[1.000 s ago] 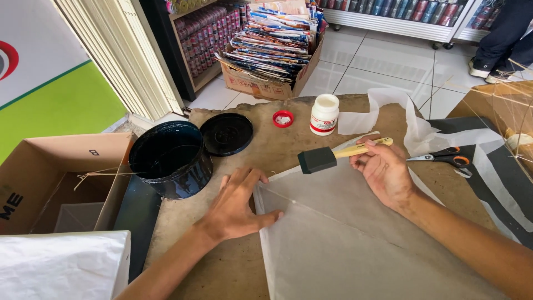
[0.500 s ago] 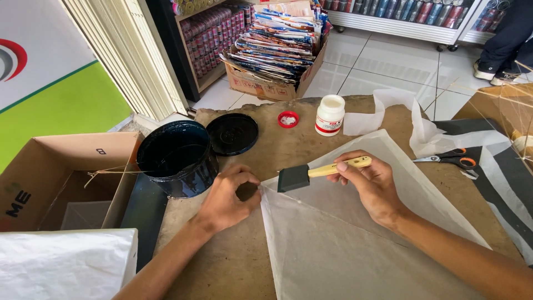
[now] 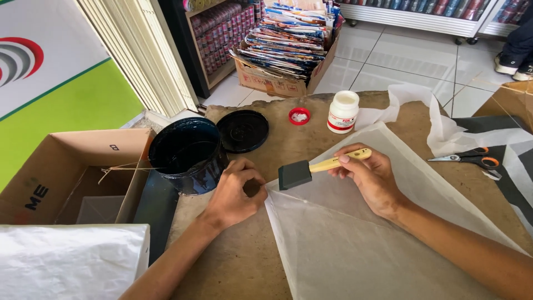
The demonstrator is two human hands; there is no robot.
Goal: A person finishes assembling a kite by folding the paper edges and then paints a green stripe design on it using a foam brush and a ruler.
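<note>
The tabletop (image 3: 244,261) is a brown, mottled surface carrying, along its far edge, a black round tub (image 3: 187,154), a black lid (image 3: 242,130) lying flat just beside the tub, a small red cap (image 3: 299,116) and a white jar (image 3: 342,111) standing upright with no cap on. A large sheet of translucent white paper (image 3: 355,244) lies flat across the near right area, with crumpled white paper (image 3: 438,119) at the far right. Orange-handled scissors (image 3: 469,159) lie at the right edge on a black-and-white sheet (image 3: 513,153).
</note>
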